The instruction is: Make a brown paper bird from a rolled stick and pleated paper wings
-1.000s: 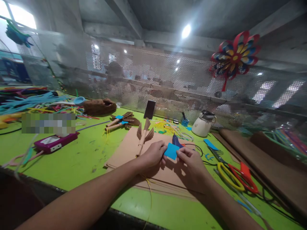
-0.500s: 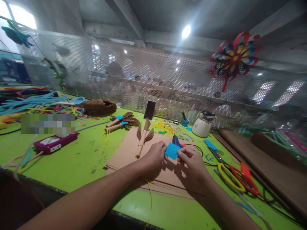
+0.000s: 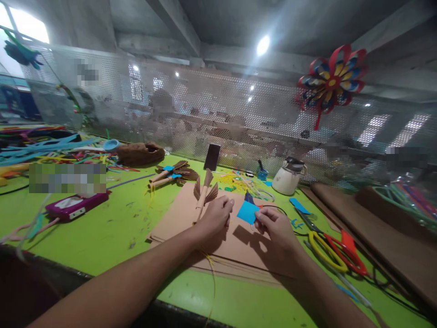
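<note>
My right hand point(image 3: 275, 223) pinches a small blue square of paper point(image 3: 247, 212) by its right edge, above a stack of brown paper sheets point(image 3: 177, 214). To the left of the square, my left hand point(image 3: 216, 216) is apart from it, its fingers loosely bent and a little apart with nothing visible in them. Just behind that hand lies a rolled brown paper figure point(image 3: 204, 193) with pleated fans, its lower end partly covered by the hand. Behind the blue square, a dark blue glue gun point(image 3: 249, 197) is partly hidden.
Yellow- and red-handled scissors point(image 3: 329, 250) lie right, beside brown sheets point(image 3: 362, 218). At the back stand a phone point(image 3: 212, 156), scraps point(image 3: 239, 181) and a white jug point(image 3: 287, 177). More pleated figures point(image 3: 172, 174), a purple power strip point(image 3: 77, 207) and colored strips point(image 3: 44, 148) are left.
My left hand has let go of the blue paper and drawn slightly left. The square stays in my right hand, tilted a little differently.
</note>
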Available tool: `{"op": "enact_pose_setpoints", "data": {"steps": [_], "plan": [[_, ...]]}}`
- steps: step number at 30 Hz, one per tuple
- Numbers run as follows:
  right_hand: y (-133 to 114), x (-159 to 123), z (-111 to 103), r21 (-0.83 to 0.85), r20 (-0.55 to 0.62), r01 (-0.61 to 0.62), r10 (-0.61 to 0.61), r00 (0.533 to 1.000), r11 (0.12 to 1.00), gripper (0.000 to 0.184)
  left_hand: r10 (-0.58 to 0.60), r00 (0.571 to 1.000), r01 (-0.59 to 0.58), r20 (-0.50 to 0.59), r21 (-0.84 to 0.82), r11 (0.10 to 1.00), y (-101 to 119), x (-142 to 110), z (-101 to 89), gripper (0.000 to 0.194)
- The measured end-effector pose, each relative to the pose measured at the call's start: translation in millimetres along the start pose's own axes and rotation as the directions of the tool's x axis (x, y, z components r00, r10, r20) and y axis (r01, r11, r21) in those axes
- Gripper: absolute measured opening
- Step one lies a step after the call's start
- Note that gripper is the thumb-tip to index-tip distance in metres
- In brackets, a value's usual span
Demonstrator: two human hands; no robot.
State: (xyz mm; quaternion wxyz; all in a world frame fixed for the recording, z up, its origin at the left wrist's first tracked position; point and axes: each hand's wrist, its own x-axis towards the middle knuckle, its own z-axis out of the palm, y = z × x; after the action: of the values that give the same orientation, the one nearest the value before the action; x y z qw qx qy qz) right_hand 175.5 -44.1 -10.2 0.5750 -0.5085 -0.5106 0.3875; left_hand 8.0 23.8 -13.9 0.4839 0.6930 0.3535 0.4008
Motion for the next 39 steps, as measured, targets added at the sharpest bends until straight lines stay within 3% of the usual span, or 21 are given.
{"op": "enact_pose_setpoints", "data": {"steps": [3,7,13,18,23,30,34,39], "plan": [[0,1,-1,0.025,0.02,-0.022,0.021,1.0,0.999,0.028,0.02,1.0,-0.02,-0.005,-0.005,1.0,2,0,-1.9,0.047],[-3,-1,0,0.036,0.073,-0.012,0.009,0.997,0.999,0.028,-0.004,0.994,0.015,0.106,-0.103,0.995,13,-4,-2.8,0.051],[-7,-6,4,0.034,0.104,-0.013,0.009,0.995,0.999,0.027,-0.029,0.963,0.088,0.267,-0.209,0.974,19,-4,-1.2,0.03],[-8,-7,6,0.026,0.158,-0.033,0.029,0.987,0.999,0.028,-0.025,0.98,0.092,0.2,-0.335,0.938,9,1,-1.5,0.024],[-9,-9,7,0.025,0.22,-0.055,0.048,0.974,0.998,0.026,-0.017,0.984,0.075,0.177,-0.326,0.942,7,1,-2.9,0.021],[-6,-6,5,0.093,0.112,-0.043,0.032,0.993,0.995,0.031,-0.067,0.965,0.139,0.253,-0.28,0.95,13,-3,-0.2,0.013],[-5,-3,2,-0.034,0.145,-0.027,0.031,0.989,0.999,0.031,-0.091,0.947,0.17,0.306,-0.242,0.955,23,-9,1.9,0.009],[-6,-4,3,-0.046,0.188,-0.041,0.049,0.981,0.998,0.029,-0.034,0.965,0.101,0.259,-0.253,0.962,27,-9,-0.7,0.013]]}}
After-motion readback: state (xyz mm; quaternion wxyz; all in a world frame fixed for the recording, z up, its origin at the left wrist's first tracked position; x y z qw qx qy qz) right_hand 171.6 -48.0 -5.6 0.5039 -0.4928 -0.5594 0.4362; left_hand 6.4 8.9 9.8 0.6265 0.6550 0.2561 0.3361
